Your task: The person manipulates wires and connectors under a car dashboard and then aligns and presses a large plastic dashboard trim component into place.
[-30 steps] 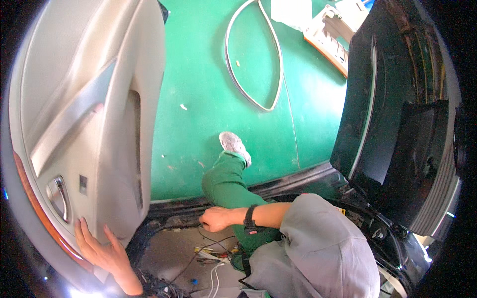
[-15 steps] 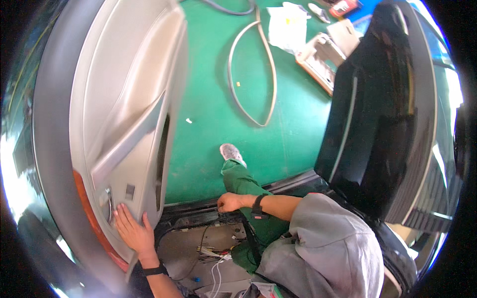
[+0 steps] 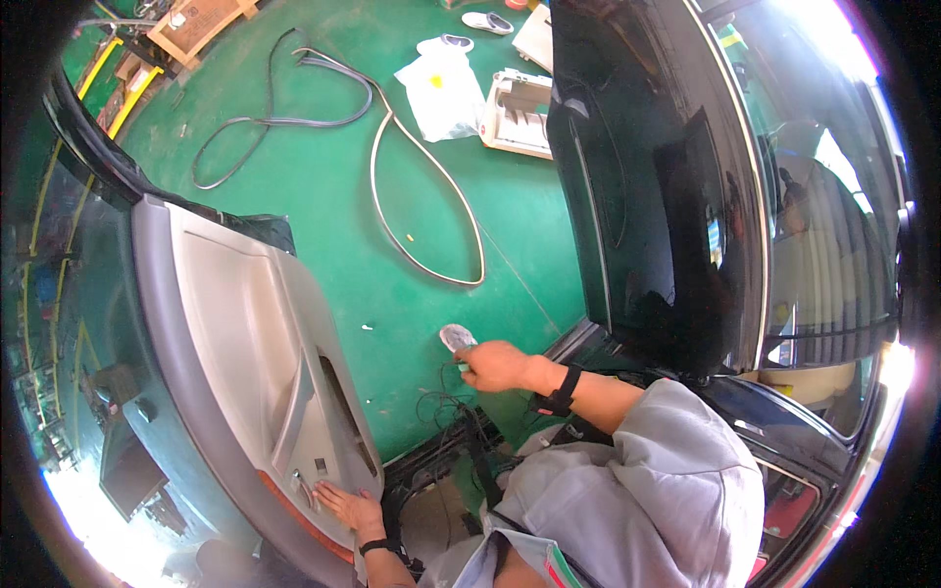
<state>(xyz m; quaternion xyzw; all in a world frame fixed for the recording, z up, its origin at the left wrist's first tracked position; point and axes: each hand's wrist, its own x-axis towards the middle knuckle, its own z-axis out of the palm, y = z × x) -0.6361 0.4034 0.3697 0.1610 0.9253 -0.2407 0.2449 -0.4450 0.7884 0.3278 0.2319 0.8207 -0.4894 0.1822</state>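
Note:
My left hand [image 3: 349, 509] lies flat with fingers stretched on the beige car door panel [image 3: 235, 294], beside the inner door handle [image 3: 302, 482]. Nothing is held in it. Farther out, my right hand [image 3: 498, 366] is curled closed above the door sill, just on the near side of my shoe [image 3: 457, 337]. What those fingers hold, if anything, is too small to make out. Thin dark wires [image 3: 441, 400] loop below and left of that hand. Both wrists wear black bands.
A black car door [image 3: 647, 196] stands open at right. On the green floor lie a looped rubber strip [image 3: 480, 257], a dark strip [image 3: 230, 123], a white bag [image 3: 443, 98] and a beige trim part [image 3: 520, 116]. A wooden crate [image 3: 196, 27] sits at far left.
My right hand has moved outward from the sill and up toward the shoe. My left hand stays flat by the door handle. The view has shifted, showing more of the floor and both doors.

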